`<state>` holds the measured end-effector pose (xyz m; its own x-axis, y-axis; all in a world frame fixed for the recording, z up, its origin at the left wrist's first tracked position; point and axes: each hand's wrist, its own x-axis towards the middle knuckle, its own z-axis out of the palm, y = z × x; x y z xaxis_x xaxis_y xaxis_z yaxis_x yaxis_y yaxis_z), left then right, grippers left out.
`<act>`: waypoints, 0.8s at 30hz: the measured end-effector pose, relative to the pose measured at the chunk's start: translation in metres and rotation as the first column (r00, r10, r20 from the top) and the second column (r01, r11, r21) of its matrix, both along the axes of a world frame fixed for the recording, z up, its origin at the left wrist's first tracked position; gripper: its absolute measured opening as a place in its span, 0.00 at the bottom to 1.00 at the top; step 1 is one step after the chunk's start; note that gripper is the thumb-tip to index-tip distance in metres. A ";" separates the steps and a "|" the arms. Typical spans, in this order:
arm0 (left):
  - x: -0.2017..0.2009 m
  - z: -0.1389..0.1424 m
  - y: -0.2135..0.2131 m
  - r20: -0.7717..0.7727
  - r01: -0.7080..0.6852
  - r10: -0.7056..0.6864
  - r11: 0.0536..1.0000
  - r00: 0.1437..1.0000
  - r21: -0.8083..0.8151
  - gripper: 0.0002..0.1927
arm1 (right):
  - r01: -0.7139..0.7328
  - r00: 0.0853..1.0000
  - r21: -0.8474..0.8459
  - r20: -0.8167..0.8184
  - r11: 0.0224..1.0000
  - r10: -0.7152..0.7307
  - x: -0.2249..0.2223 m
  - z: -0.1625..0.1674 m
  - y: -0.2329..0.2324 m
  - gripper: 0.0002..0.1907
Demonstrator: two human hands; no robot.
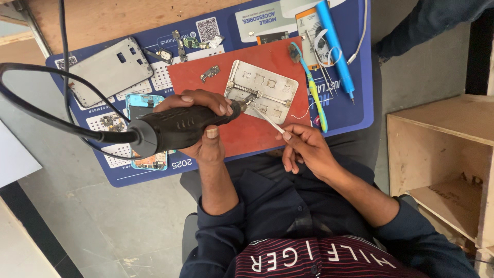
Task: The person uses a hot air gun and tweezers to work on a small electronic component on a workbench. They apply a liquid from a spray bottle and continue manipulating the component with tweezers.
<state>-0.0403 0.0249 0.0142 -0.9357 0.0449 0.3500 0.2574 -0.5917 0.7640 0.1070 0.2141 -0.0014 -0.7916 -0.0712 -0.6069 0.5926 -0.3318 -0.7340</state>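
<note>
My left hand [205, 135] grips a black corded rotary tool [172, 127], whose tip rests on a silver metal holding fixture [270, 82]. That fixture lies on a red mat [247, 135]. My right hand [304, 148] pinches thin metal tweezers [268, 120], and their points reach toward the same spot on the fixture, beside the tool tip. A small circuit piece [209, 73] sits on the red mat left of the fixture.
A blue work mat [356, 105] holds a grey phone frame [109, 69], an opened blue phone [138, 103], a blue-green toothbrush [312, 88], a blue pen-shaped tool [335, 47] and small parts. A wooden box [437, 149] stands at right. Another person's dark sleeve [427, 20] is top right.
</note>
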 end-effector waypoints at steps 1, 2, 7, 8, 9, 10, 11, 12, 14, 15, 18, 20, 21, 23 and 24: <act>0.000 0.000 0.000 0.000 -0.002 0.002 1.000 1.000 -0.002 0.26 | 0.003 1.000 -0.003 -0.001 1.000 -0.003 0.000 0.000 0.000 0.14; 0.000 -0.001 0.000 -0.001 -0.003 0.003 1.000 1.000 -0.004 0.26 | 0.005 1.000 -0.006 -0.002 1.000 -0.005 0.000 0.001 0.000 0.14; 0.001 -0.002 -0.001 -0.004 -0.007 0.007 1.000 1.000 -0.013 0.26 | -0.004 1.000 0.027 0.004 1.000 0.004 -0.002 0.002 -0.001 0.14; 0.001 -0.002 -0.001 -0.008 -0.008 0.008 1.000 1.000 -0.015 0.26 | -0.003 1.000 0.026 0.006 1.000 0.003 -0.002 0.002 0.000 0.13; 0.001 -0.002 -0.002 -0.013 -0.010 0.010 1.000 1.000 -0.018 0.26 | -0.001 1.000 0.024 0.008 1.000 0.001 -0.002 0.003 0.000 0.13; 0.000 -0.002 -0.002 -0.018 -0.012 0.012 1.000 1.000 -0.018 0.26 | 0.004 1.000 0.019 0.016 1.000 -0.004 -0.002 0.003 0.000 0.13; 0.000 -0.002 -0.002 -0.022 -0.015 0.014 1.000 1.000 -0.018 0.26 | 0.009 1.000 0.014 0.024 1.000 -0.009 -0.002 0.003 0.000 0.13; -0.001 -0.002 -0.001 -0.025 -0.016 0.016 1.000 1.000 -0.016 0.26 | 0.014 0.999 0.007 0.032 1.000 -0.014 -0.002 0.004 0.000 0.13; -0.001 -0.001 -0.001 -0.029 -0.018 0.018 1.000 0.999 -0.015 0.26 | 0.015 1.000 0.004 0.026 1.000 -0.015 -0.002 0.004 0.000 0.14; -0.001 -0.001 -0.001 -0.032 -0.018 0.018 1.000 0.999 -0.015 0.26 | 0.015 1.000 0.003 0.022 1.000 -0.015 -0.002 0.004 -0.001 0.14; -0.001 0.000 0.000 -0.029 -0.029 0.029 1.000 0.999 -0.008 0.26 | 0.013 1.000 0.009 0.015 1.000 -0.013 -0.001 0.004 -0.001 0.14; 0.000 0.001 0.000 -0.025 -0.035 0.034 0.999 0.999 -0.006 0.26 | 0.012 1.000 0.006 0.011 1.000 -0.012 -0.001 0.004 -0.001 0.14; 0.000 0.001 0.000 -0.025 -0.035 0.035 0.999 0.999 -0.008 0.26 | 0.012 1.000 0.005 0.009 1.000 -0.012 -0.001 0.004 -0.001 0.14; 0.000 0.002 -0.001 -0.018 -0.035 0.035 0.999 0.999 -0.006 0.26 | 0.011 1.000 0.008 0.010 1.000 -0.011 -0.001 0.004 -0.001 0.14; 0.001 0.003 0.000 -0.013 -0.034 0.034 0.999 0.999 -0.003 0.26 | 0.010 1.000 0.009 0.011 1.000 -0.010 -0.001 0.004 0.000 0.14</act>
